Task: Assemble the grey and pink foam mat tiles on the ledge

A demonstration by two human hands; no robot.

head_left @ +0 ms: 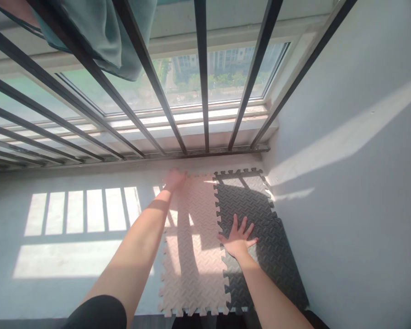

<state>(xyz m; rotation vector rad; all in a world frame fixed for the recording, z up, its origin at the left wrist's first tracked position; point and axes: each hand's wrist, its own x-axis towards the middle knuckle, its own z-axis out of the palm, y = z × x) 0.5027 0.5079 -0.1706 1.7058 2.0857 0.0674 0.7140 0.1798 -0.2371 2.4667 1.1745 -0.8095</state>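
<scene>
Beside each other lie a pale pink foam puzzle mat and a dark grey foam puzzle mat, both with a ridged pattern and toothed edges. Their teeth meet along a seam between them. My right hand rests flat on the grey mat with fingers spread, its thumb reaching the seam. At the far left corner of the pink mat is my left hand. It looks blurred and pale in the glare, so its fingers and any hold on the mat's edge cannot be made out.
Dark metal bars rise along the far side, before a window. Grey-green cloth hangs beyond the bars at upper left. A white wall stands close on the right. The pale ledge carries striped sunlight and shadow.
</scene>
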